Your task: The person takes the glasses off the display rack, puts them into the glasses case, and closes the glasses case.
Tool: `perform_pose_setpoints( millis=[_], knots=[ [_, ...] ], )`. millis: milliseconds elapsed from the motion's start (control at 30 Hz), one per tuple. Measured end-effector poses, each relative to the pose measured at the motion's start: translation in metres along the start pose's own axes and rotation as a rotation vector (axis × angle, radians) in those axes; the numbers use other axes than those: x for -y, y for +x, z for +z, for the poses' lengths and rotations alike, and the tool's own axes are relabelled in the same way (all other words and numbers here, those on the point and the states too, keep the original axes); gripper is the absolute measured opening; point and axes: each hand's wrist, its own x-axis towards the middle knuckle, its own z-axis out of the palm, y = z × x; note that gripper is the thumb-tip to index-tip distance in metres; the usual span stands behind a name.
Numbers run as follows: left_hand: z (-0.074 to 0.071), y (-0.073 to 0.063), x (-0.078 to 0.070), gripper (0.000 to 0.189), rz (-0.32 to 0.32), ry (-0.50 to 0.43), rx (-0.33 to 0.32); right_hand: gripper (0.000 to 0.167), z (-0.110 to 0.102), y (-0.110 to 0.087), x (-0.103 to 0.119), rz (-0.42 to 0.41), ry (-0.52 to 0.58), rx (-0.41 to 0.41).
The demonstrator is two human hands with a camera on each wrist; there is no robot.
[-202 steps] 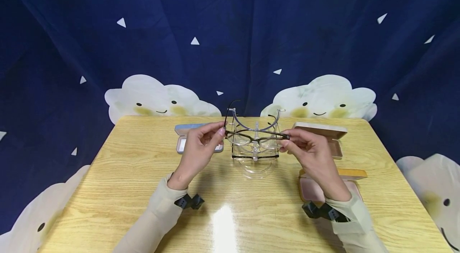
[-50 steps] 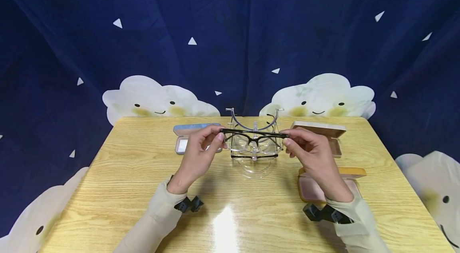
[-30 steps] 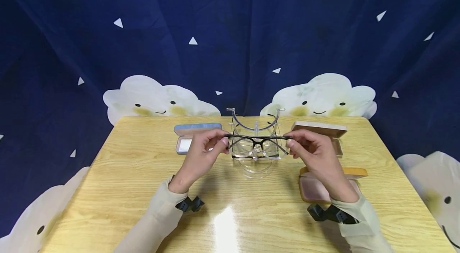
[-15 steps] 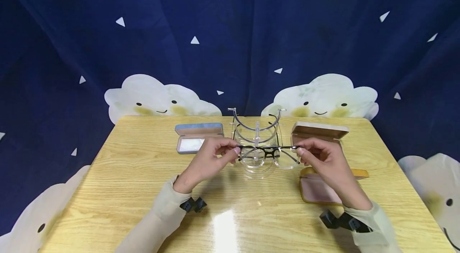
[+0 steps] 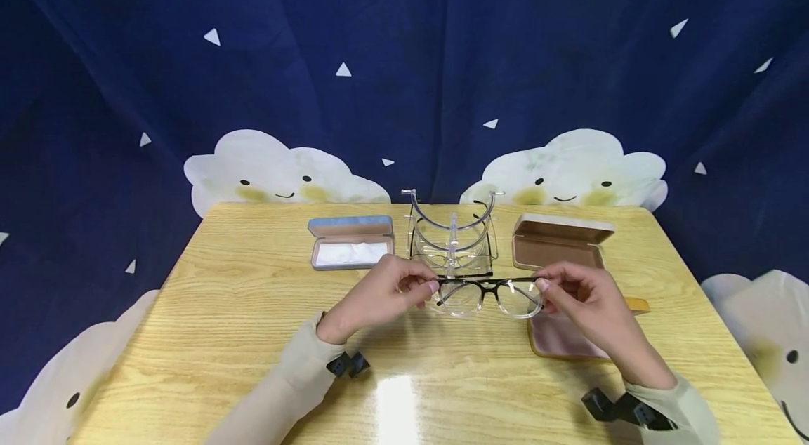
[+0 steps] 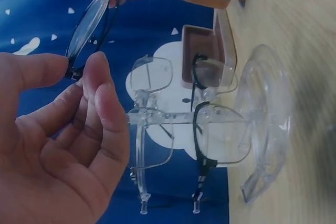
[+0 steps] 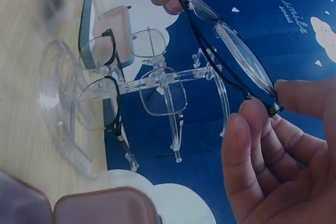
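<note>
A pair of eyeglasses with a black upper rim and clear lower rim is held level in front of the display stand, temples folded behind the lenses. My left hand pinches its left end between thumb and fingers. At the other end, my right hand pinches the corner by the hinge. Just behind is the clear eyeglass stand, bearing black half-rim glasses and thin-rimmed glasses above them. In both wrist views the held pair is apart from the stand.
An open blue case with a white cloth lies left of the stand. To the right are an open white case with brown lining and an open orange case, partly behind my right hand. A cloud-patterned blue curtain hangs behind the table.
One temple stuck up at first; both are now folded in. Over the last second both hands brought the eyeglasses down, toward me and slightly right, uncovering the stand and the blue case.
</note>
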Motion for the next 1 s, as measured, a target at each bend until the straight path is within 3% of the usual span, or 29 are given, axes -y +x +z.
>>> perform_pose_setpoints(
  millis=[300,567,667,1000],
  knots=[
    [0.015,0.002,0.005,0.021,-0.045,0.005,0.096,0.008,-0.005,-0.013,-0.015,0.010,-0.001,0.033],
    [0.031,0.005,0.009,0.023,0.000,0.022,0.168,0.007,-0.012,-0.027,-0.027,0.052,-0.003,0.054],
    [0.038,0.006,0.011,0.023,-0.016,0.032,0.156,0.007,-0.013,-0.030,-0.030,0.076,-0.013,0.059],
    [0.069,0.017,0.011,0.021,-0.089,0.120,0.011,0.010,-0.026,-0.040,-0.050,0.147,-0.050,0.033]
  ],
)
